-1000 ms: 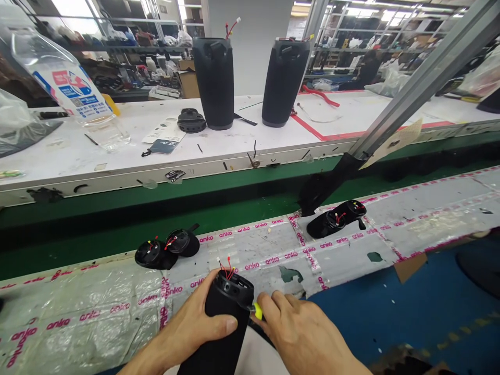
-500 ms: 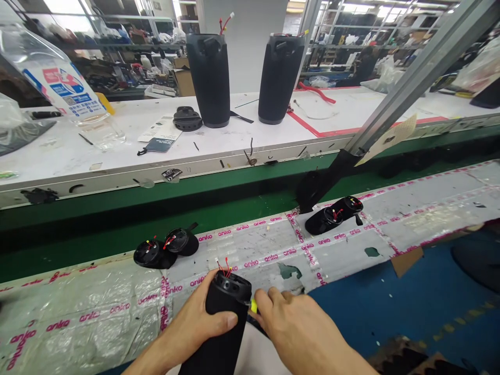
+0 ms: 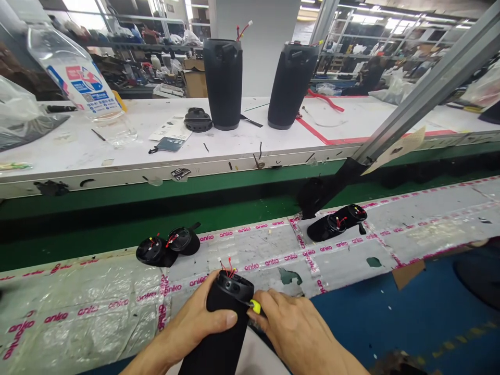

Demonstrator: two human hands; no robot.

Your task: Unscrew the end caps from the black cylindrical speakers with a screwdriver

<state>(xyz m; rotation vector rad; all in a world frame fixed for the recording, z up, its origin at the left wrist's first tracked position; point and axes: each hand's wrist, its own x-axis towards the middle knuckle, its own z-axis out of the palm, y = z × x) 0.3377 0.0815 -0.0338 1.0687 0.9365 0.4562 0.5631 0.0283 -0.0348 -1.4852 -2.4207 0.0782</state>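
In the head view, my left hand is wrapped round a black cylindrical speaker body, its thumb lying across the fabric side. The speaker leans, with its open end up, and thin red and white wires stick out of that end. My right hand is closed on a small yellow-handled tool. A short dark tip of the tool meets the speaker's rim on the right side. Most of the tool is hidden in the fingers, so its exact kind does not show.
Beyond my hands, a plastic-wrapped bench carries two open speakers on the left and two on the right. Across a green gap, a white shelf holds two upright speakers and a plastic bottle. A metal post slants down at right.
The view has shifted slightly, so the shelf items sit further right. More of the yellow handle shows beside the rim as my right hand has turned a little. The left hand keeps its hold.
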